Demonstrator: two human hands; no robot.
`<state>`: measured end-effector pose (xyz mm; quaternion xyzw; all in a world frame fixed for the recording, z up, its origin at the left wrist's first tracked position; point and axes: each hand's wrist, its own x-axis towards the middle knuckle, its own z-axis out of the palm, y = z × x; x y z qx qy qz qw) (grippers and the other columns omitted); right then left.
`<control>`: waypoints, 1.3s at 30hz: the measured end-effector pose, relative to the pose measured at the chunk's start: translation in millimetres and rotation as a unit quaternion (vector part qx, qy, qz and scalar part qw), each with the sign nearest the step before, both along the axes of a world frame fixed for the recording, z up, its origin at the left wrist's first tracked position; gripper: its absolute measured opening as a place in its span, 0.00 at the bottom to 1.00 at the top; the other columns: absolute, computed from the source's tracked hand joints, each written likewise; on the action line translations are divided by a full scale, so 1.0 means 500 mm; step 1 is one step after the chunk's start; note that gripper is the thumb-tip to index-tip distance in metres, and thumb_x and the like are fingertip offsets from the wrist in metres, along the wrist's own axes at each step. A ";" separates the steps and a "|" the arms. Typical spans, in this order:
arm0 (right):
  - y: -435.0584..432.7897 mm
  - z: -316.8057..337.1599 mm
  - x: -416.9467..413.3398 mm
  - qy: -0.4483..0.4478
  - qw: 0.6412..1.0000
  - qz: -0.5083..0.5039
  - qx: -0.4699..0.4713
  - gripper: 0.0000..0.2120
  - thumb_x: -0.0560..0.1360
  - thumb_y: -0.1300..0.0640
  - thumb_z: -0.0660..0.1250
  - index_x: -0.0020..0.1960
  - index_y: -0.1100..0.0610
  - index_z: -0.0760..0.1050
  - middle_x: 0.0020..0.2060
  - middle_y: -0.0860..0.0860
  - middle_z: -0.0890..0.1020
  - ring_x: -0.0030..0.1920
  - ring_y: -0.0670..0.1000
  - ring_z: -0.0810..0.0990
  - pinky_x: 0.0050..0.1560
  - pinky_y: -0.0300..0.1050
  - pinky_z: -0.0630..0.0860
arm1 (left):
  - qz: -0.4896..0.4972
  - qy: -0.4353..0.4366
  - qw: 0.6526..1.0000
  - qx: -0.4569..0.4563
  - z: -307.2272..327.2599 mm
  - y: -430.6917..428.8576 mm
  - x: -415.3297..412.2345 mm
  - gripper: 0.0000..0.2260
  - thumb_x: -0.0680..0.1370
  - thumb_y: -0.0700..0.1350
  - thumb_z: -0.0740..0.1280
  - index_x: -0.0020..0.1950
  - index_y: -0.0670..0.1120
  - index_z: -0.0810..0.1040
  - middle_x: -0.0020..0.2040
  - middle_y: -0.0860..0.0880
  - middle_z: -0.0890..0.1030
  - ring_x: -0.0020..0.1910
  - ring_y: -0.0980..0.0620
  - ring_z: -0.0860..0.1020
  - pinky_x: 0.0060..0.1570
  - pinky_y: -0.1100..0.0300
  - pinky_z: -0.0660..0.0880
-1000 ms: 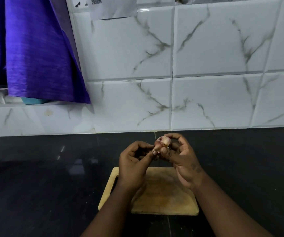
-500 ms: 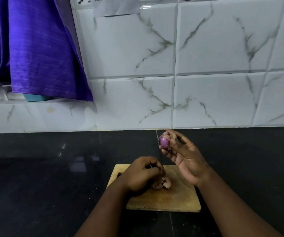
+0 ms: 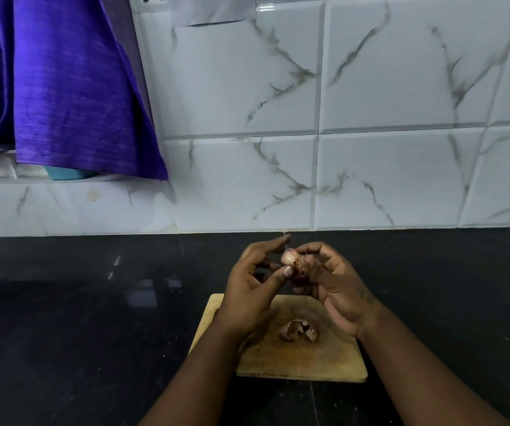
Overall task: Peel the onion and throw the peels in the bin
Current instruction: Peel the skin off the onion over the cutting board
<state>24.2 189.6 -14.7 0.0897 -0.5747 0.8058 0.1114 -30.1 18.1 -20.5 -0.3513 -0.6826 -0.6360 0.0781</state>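
Observation:
A small pale pink onion (image 3: 289,257) with wispy roots is held up above the far edge of the wooden cutting board (image 3: 302,358). My right hand (image 3: 333,287) grips it from the right, fingers curled round its root end. My left hand (image 3: 253,290) touches it from the left, thumb pressed against its lower side and the other fingers spread. A heap of dry brown onion peels (image 3: 298,330) lies on the middle of the board, below my hands. No bin is in view.
The board rests on a black stone counter (image 3: 78,333) that runs to a white marble-tile wall (image 3: 370,149). A purple cloth (image 3: 63,87) hangs at the upper left over a ledge with a teal object (image 3: 66,173).
My left hand, which was down on the board half a second ago, left the peels there and rose back to the onion. My right hand kept the onion raised.

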 end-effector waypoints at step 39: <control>0.011 0.005 0.001 0.026 0.994 -0.073 0.080 0.18 0.69 0.64 0.77 0.59 0.62 0.83 0.54 0.59 0.87 0.54 0.56 0.86 0.51 0.47 0.84 | 0.099 0.112 0.974 -0.169 -0.012 0.006 0.007 0.15 0.88 0.53 0.56 0.43 0.54 0.72 0.36 0.55 0.76 0.35 0.56 0.74 0.35 0.54 0.69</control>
